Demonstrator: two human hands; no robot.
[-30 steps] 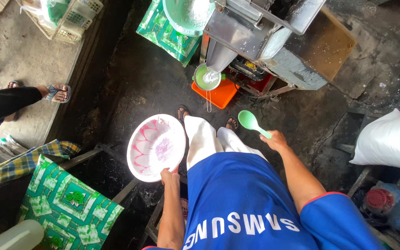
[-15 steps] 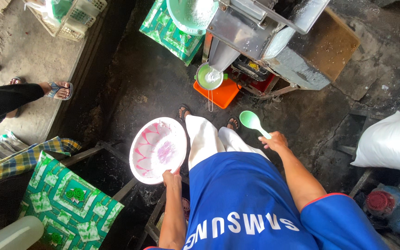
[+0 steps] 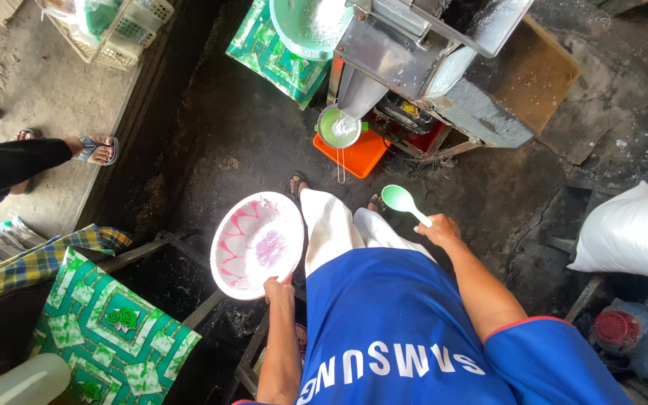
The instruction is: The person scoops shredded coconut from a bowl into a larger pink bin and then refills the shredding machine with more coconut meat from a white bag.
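Observation:
My left hand [image 3: 280,291] grips the near rim of a round pink-and-white bowl [image 3: 256,244], held out over the dark floor to my left. My right hand [image 3: 441,230] holds the handle of a light green plastic ladle [image 3: 401,200], its scoop pointing away from me. Ahead stands a metal grinding machine [image 3: 421,56]. Its spout drops white paste into a small green strainer [image 3: 337,126] that sits on an orange tub [image 3: 360,150]. My feet in sandals [image 3: 297,182] are just short of the tub.
A large green basin [image 3: 305,26] of white stuff sits on green patterned cloth by the machine. Another person's leg and sandalled foot [image 3: 95,148] reach in from the left. A white sack [image 3: 631,232] and a red motor [image 3: 616,330] lie right. Green cloth [image 3: 106,330] covers something lower left.
The bowl and my left hand have drifted slightly right and lower in view. The ladle and my right hand have barely shifted.

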